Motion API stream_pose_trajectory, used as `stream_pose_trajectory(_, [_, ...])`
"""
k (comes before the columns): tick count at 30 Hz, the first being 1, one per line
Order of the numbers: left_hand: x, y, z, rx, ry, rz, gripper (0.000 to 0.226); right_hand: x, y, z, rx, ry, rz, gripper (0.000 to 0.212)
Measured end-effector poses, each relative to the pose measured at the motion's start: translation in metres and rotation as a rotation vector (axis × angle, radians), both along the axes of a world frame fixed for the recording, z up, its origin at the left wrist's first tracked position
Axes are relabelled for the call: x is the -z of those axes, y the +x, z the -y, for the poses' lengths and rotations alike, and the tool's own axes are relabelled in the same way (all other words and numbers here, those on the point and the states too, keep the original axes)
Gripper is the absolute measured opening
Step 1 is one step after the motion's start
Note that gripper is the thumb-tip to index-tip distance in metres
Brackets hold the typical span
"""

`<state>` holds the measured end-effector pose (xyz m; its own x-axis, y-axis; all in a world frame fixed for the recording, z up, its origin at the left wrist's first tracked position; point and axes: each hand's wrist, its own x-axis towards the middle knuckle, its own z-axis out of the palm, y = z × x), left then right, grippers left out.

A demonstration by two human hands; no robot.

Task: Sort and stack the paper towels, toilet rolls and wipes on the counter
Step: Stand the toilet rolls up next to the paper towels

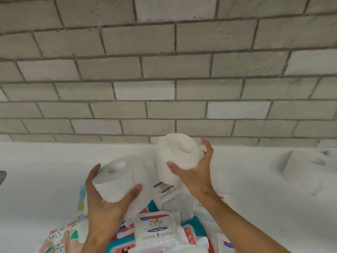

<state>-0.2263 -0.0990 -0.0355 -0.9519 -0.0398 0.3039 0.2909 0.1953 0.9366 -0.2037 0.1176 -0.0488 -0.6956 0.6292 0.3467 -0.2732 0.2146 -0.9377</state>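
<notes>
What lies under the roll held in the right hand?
A Dove wipes pack shows below the roll that the right hand grips. The roll covers the pack's upper part. Whether they touch cannot be told.

L hand (105,203) cups left roll (116,178), thumb fwd; R hand (197,172) higher, grips right roll (178,156); fingers (207,146) seemingly spread.

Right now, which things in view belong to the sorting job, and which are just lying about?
Job: left roll, gripped by the left hand; right roll, gripped by the right hand; near Dove wipes pack; far Dove wipes pack; white rolls at the counter's right end; patterned packs, contents unclear.
Not the job: grey object at the left edge; brick wall.
</notes>
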Motion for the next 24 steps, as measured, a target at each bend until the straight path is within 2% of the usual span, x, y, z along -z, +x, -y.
stream_pose_trajectory(11, [-0.02, 0.061, -0.1, 0.255, 0.022, -0.067, 0.112, -0.017, 0.146, -0.087, 0.231, -0.063, 0.0, 0.109])
stream_pose_trajectory(19, [-0.021, 0.112, -0.19, 0.469, 0.018, -0.131, 0.115, -0.029, 0.22, -0.15, 0.353, -0.023, 0.039, 0.108])
stream_pose_trajectory(24, [-0.029, 0.137, -0.242, 0.524, -0.013, -0.169, 0.118, -0.03, 0.258, -0.189, 0.403, -0.028, 0.016, 0.107])
